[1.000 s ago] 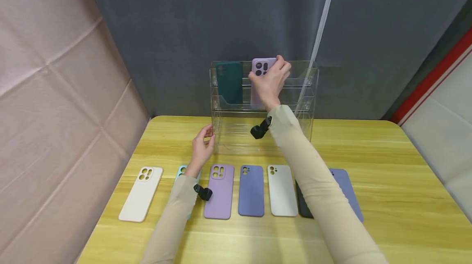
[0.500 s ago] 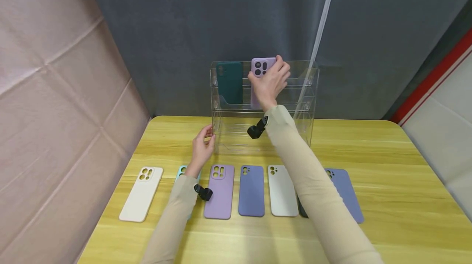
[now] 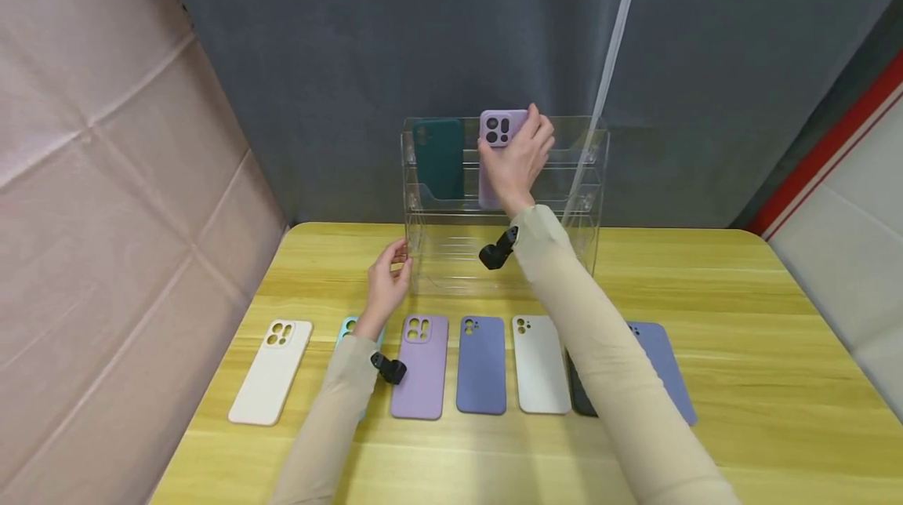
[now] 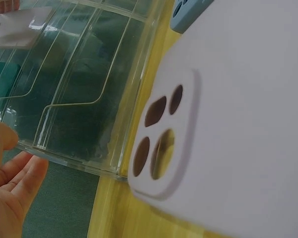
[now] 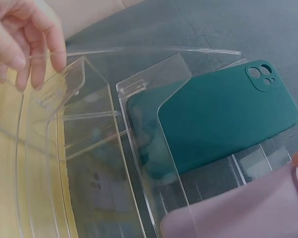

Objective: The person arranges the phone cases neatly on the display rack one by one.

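The lilac phone case (image 5: 248,204) stands long axis upright in the clear rack's (image 3: 451,254) upper part, camera end uppermost, gripped there by the right hand (image 3: 519,155). The left hand (image 3: 388,277), fingers relaxed, touches the rack's side. Beside the lilac case stands a green case (image 3: 440,161). A smooth sleeve (image 3: 614,348) partly covers a black case (image 3: 580,395) on the wood-grained table (image 3: 762,348).

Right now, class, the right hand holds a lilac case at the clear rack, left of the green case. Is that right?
Not quite: the head view shows the lilac case right of the green one. The right hand does hold it at the clear rack.
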### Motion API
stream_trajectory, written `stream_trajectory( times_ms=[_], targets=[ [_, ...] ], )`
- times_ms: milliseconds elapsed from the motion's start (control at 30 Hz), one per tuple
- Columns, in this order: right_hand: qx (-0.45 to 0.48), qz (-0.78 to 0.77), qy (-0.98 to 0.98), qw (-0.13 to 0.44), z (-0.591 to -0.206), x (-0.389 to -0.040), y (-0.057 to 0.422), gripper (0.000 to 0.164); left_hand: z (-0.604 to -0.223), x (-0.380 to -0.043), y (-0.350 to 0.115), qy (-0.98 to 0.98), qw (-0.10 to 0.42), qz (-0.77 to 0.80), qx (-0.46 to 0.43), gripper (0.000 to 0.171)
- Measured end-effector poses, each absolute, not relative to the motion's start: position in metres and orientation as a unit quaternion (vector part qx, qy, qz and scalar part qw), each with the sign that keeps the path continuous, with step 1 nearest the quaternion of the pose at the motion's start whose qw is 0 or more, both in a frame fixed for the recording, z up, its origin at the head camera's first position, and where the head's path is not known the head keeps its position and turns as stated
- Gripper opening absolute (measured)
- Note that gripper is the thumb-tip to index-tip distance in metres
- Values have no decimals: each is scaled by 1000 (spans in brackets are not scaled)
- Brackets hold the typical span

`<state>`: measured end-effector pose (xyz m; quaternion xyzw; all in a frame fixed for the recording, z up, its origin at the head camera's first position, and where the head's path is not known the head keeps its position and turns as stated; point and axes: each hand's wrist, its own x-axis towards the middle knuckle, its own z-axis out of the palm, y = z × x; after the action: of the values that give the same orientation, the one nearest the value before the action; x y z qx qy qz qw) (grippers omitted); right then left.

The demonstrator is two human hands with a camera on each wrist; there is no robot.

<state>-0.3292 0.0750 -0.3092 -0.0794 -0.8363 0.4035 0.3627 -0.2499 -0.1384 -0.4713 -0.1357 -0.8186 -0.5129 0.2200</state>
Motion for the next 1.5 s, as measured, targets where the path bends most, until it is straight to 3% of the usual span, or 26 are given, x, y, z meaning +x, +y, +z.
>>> stream_trajectory(
  times_ms=[333,733,1500],
  targets=[
    [5,448,-797,405,-311,-316,94,72,-471,-251,-139,-821,215,-511,-133,34],
    [77,461,-782,412,-322,-286,117,59,-470,-250,-140,-815,217,-517,-146,34],
    [58,529,-766,361,-352,-219,154,56,-473,-252,-141,-817,226,-512,-138,34]
  ],
)
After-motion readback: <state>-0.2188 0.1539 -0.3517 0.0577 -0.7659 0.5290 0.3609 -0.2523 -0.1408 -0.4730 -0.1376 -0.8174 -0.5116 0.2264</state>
